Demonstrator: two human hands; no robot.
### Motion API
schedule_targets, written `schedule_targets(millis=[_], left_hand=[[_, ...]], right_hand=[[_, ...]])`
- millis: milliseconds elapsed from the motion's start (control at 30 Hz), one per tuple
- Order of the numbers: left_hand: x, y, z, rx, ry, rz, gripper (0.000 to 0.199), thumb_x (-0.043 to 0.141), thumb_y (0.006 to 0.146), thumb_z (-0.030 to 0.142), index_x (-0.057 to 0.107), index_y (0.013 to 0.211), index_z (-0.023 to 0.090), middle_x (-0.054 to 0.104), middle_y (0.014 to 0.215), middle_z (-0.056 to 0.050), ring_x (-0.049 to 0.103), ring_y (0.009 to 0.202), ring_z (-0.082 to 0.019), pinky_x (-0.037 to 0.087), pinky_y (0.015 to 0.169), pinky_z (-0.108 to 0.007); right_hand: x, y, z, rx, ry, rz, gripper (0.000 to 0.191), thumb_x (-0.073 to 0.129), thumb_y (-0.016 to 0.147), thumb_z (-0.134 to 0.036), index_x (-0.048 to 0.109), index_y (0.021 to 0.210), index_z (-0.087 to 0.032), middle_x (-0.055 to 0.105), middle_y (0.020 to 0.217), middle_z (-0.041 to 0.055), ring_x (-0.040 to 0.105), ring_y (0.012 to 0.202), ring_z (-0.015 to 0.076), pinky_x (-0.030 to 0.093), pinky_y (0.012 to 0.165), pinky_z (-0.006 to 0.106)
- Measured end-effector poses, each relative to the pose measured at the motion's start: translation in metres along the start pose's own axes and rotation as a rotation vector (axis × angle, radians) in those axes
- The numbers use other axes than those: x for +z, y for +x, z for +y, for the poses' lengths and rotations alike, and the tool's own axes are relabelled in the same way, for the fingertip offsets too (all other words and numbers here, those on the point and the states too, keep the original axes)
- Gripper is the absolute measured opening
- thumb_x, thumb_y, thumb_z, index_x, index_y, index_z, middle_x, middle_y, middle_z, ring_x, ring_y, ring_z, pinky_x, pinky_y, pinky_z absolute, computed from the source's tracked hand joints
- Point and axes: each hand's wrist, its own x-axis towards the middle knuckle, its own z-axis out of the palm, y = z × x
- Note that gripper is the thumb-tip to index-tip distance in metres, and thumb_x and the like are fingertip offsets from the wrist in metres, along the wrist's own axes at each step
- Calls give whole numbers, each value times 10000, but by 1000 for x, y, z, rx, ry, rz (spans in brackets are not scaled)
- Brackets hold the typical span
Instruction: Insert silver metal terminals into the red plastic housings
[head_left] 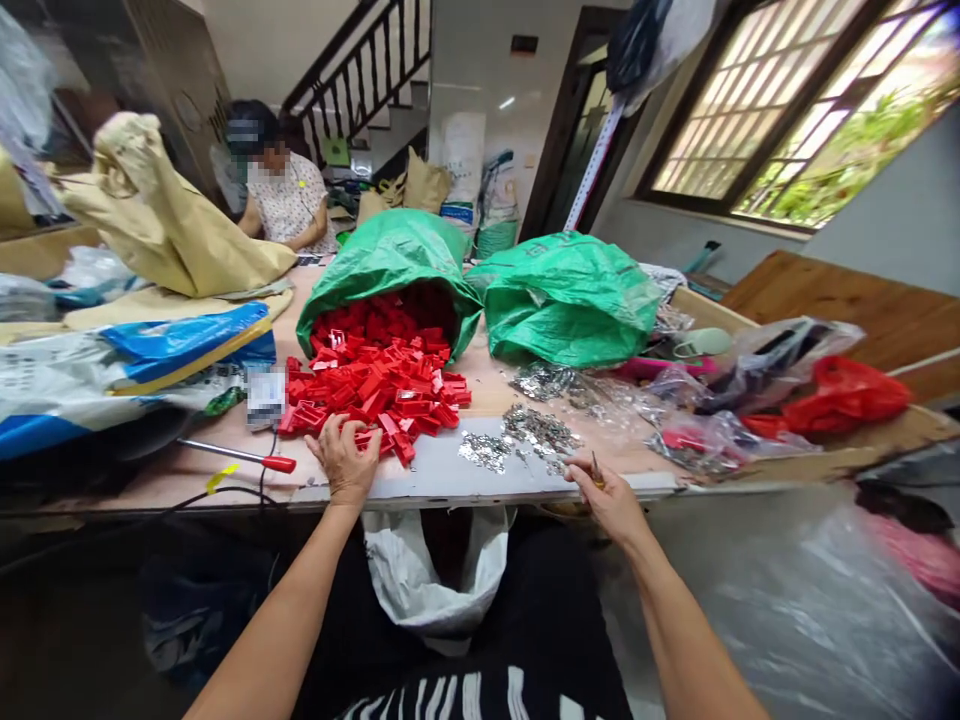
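My left hand point(343, 457) rests on the near edge of a heap of red plastic parts point(375, 375), fingers curled over one of them. The heap spills out of an opened green bag point(390, 255) lying on the wooden table point(442, 480). My right hand point(607, 492) is at the table's front edge, pinching a thin yellow-handled tool point(595, 468) beside scattered small silver metal pieces point(525, 435).
A second green bag point(570, 295) lies right of the first. Clear and red plastic bags point(780, 390) crowd the right side, paper and blue-white sacks point(142, 350) the left. A red-handled screwdriver point(240, 456) lies near the front. A white bag point(435, 580) hangs below the edge. A seated person point(281, 195) works at the far end.
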Motion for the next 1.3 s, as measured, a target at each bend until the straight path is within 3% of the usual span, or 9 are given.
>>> schedule_targets(millis=[100, 233, 433, 633, 767, 900, 967, 1067, 1300], left_hand=[[-5, -12, -1, 67, 50, -22, 255, 648, 756, 411, 658, 864, 180, 569, 1178, -139, 427, 1237, -324, 119, 1077, -581], [-9, -23, -2, 143, 109, -76, 274, 681, 729, 414, 681, 896, 197, 574, 1197, -132, 385, 1270, -341, 68, 1083, -600], [-11, -31, -7, 157, 101, -103, 175, 657, 757, 350, 691, 856, 209, 621, 1142, -106, 400, 1256, -343, 47, 1079, -624], [-18, -34, -7, 122, -9, -120, 104, 623, 749, 193, 674, 839, 208, 641, 1122, -94, 410, 1263, -329, 62, 1086, -620], [-33, -35, 11, -92, -337, -113, 87, 652, 724, 242, 645, 798, 198, 628, 1099, -107, 425, 1258, -302, 193, 1092, -546], [-50, -40, 38, -626, -910, -281, 234, 693, 677, 337, 565, 822, 206, 656, 982, -62, 594, 1049, -243, 456, 912, -408], [-58, -44, 49, -710, -987, -369, 247, 666, 693, 354, 526, 813, 190, 674, 799, -43, 674, 766, -214, 531, 675, -349], [-68, -48, 60, -820, -1111, -505, 299, 680, 691, 296, 530, 923, 182, 703, 784, -51, 681, 610, -182, 505, 515, -261], [-88, -50, 76, -1111, -1420, -701, 408, 702, 702, 128, 568, 1087, 143, 724, 865, -87, 694, 654, -145, 547, 594, -219]], right_hand=[[-7, -4, 7, -16, -76, 54, 414, 564, 754, -518, 650, 931, -153, 668, 744, 57, 563, 574, 159, 430, 543, 273], [8, -2, -2, -111, -250, 22, 261, 539, 792, -418, 642, 871, -192, 690, 845, 50, 628, 794, 204, 454, 730, 304], [42, 6, -25, -161, -554, -31, 135, 506, 832, -265, 620, 882, -212, 664, 836, 31, 605, 785, 184, 403, 682, 268], [60, 16, -29, -167, -801, -2, 119, 541, 855, -309, 606, 890, -216, 652, 877, 33, 583, 745, 172, 322, 595, 252], [64, 19, -29, -175, -880, 4, 149, 499, 885, -311, 608, 879, -208, 652, 887, 40, 570, 710, 165, 288, 574, 260], [62, 23, -28, -167, -900, 9, 173, 464, 890, -281, 615, 872, -200, 653, 881, 54, 560, 700, 165, 283, 578, 264], [60, 25, -27, -171, -892, 20, 181, 460, 881, -277, 616, 857, -190, 652, 861, 65, 559, 700, 172, 288, 583, 267], [57, 28, -26, -172, -834, 52, 184, 459, 866, -283, 612, 875, -181, 652, 826, 71, 557, 689, 179, 304, 588, 266], [45, 34, -23, -132, -554, 100, 323, 491, 795, -314, 597, 1076, -196, 647, 786, 46, 553, 629, 175, 364, 585, 265]])
